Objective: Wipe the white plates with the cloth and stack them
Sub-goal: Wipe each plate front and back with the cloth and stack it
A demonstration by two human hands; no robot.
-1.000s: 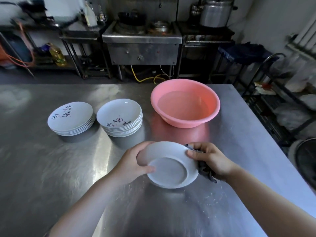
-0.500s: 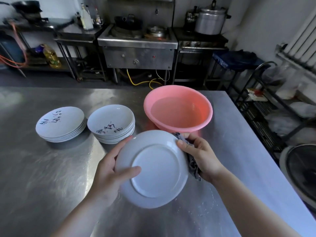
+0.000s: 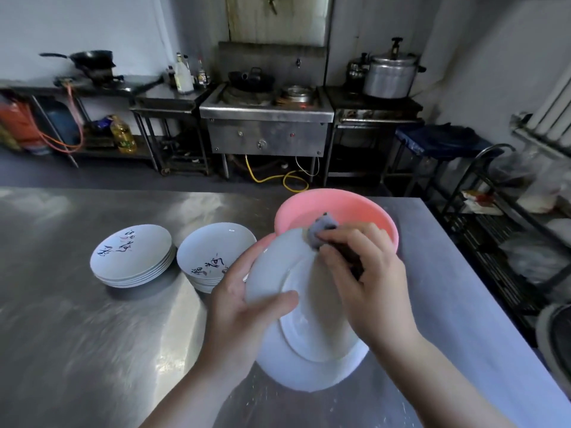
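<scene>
I hold a white plate [image 3: 312,332] tilted up above the steel table, its underside toward me. My left hand [image 3: 244,307] grips its left rim, thumb across the back. My right hand [image 3: 367,279] clutches a grey cloth [image 3: 323,231] and presses it on the plate's upper rim. Two stacks of white plates with painted marks stand to the left: a left plate stack [image 3: 131,256] and a right plate stack [image 3: 213,254], the latter partly hidden by my left hand.
A pink basin [image 3: 370,213] holding water stands just behind the held plate. The steel table [image 3: 77,335] ends at the right, where a wire rack [image 3: 506,242] with bags stands. Stoves, pots and gas bottles line the far wall.
The plate has risen from near the table and tilted more upright toward me. My right hand has slid from the plate's right edge onto its back with the cloth.
</scene>
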